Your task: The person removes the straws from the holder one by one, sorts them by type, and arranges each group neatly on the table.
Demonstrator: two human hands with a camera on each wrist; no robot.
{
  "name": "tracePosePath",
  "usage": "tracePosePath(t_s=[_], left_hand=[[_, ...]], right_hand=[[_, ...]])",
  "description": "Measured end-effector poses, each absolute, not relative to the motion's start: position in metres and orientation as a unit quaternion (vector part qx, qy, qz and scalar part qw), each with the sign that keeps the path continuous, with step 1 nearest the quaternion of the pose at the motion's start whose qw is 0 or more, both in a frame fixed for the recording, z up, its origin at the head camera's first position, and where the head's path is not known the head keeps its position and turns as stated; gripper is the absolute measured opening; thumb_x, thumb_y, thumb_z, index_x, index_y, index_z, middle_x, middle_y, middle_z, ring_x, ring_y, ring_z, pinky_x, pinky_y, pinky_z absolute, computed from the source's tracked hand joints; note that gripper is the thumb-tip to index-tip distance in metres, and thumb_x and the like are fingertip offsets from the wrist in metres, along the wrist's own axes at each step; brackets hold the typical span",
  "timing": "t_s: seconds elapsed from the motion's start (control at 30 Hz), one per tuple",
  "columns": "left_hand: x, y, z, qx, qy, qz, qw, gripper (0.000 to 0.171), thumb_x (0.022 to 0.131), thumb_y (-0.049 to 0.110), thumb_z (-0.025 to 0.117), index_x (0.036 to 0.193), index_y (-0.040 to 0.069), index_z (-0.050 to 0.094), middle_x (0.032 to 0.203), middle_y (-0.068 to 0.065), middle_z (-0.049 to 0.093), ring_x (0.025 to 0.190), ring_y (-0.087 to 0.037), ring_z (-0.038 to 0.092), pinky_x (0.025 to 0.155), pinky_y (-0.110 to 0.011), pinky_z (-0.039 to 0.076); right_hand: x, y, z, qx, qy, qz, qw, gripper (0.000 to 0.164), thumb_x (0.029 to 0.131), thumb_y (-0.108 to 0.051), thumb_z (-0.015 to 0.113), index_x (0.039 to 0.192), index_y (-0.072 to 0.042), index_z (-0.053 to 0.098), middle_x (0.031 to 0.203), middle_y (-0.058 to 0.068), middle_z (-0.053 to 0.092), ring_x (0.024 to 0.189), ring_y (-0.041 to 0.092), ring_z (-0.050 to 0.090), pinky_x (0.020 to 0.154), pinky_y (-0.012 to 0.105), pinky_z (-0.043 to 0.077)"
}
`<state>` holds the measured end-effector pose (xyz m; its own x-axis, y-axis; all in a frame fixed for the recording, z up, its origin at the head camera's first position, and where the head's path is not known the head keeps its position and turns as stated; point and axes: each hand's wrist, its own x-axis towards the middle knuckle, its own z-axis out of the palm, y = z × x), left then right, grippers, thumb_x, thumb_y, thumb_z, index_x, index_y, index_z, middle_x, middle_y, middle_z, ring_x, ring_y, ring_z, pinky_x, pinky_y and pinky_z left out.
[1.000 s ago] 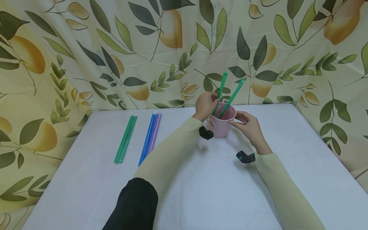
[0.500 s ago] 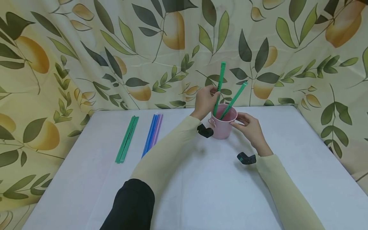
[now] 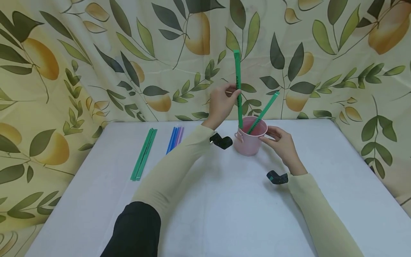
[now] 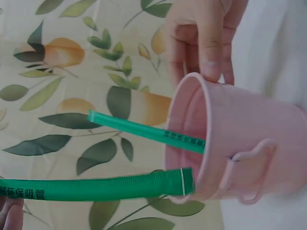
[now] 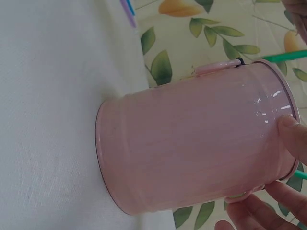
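Note:
A pink bucket [image 3: 248,145] with small side handles stands upright on the white table. My right hand [image 3: 283,147] grips its rim on the right, thumb outside in the right wrist view. Above the rim's left side, my left hand [image 3: 222,103] pinches a green wrapped straw [image 3: 238,71] that stands nearly upright. In the left wrist view this straw's lower end [image 4: 180,183] is near the bucket's mouth, overlapping the rim; contact cannot be made out. A second green straw [image 3: 264,111] leans to the right inside the bucket, its bottom hidden.
Left of the bucket lie green straws [image 3: 143,155] side by side. Beside them are blue and purple straws [image 3: 174,138], partly covered by the left sleeve [image 3: 170,167]. A leaf-and-fruit patterned cloth [image 3: 192,71] hangs behind the table [image 3: 224,207].
My left hand has moved up and left, drawing its green straw upward from deeper in the bucket. The right hand keeps its grip; the other straw still leans inside.

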<state>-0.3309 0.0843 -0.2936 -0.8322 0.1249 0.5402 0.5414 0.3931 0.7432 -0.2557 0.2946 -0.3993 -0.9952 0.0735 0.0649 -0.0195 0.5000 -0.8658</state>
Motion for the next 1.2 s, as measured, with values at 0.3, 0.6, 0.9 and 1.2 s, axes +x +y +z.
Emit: tracePosePath(t_s=[0.3, 0.6, 0.9, 1.2], left_hand=[[-0.327, 0.059, -0.283, -0.201, -0.815, -0.496, 0.220, 0.019, 0.088, 0.016, 0.066, 0.102, 0.005, 0.069, 0.094, -0.008, 0.073, 0.082, -0.016, 0.069, 0.071, -0.015, 0.051], [-0.323, 0.030, -0.291, -0.189, -0.826, -0.491, 0.202, 0.019, 0.087, 0.015, 0.067, 0.103, 0.005, 0.070, 0.094, -0.009, 0.073, 0.080, -0.017, 0.068, 0.071, -0.021, 0.053], [-0.309, -0.009, -0.304, -0.171, -0.842, -0.490, 0.146, 0.022, 0.087, 0.017, 0.067, 0.106, 0.006, 0.071, 0.096, -0.009, 0.072, 0.081, -0.020, 0.067, 0.068, -0.024, 0.053], [-0.283, -0.058, -0.318, -0.156, -0.870, -0.457, 0.102, 0.025, 0.087, 0.017, 0.067, 0.109, 0.006, 0.069, 0.095, -0.010, 0.072, 0.078, -0.021, 0.068, 0.068, -0.028, 0.055]], right_hand=[[-0.256, 0.293, -0.398, -0.012, -0.865, 0.500, 0.043, 0.065, 0.088, -0.037, 0.064, 0.139, -0.004, 0.041, 0.143, 0.018, 0.045, 0.133, 0.033, 0.043, 0.103, 0.040, 0.041], [-0.257, 0.293, -0.398, -0.014, -0.864, 0.501, 0.043, 0.065, 0.088, -0.038, 0.063, 0.139, -0.004, 0.041, 0.143, 0.017, 0.045, 0.133, 0.033, 0.042, 0.103, 0.041, 0.041], [-0.258, 0.293, -0.397, -0.012, -0.864, 0.502, 0.043, 0.066, 0.088, -0.038, 0.063, 0.140, -0.004, 0.040, 0.143, 0.018, 0.044, 0.133, 0.033, 0.041, 0.105, 0.043, 0.039], [-0.256, 0.294, -0.398, -0.007, -0.865, 0.500, 0.047, 0.065, 0.088, -0.037, 0.063, 0.139, -0.003, 0.041, 0.142, 0.017, 0.045, 0.132, 0.032, 0.043, 0.102, 0.035, 0.040]])
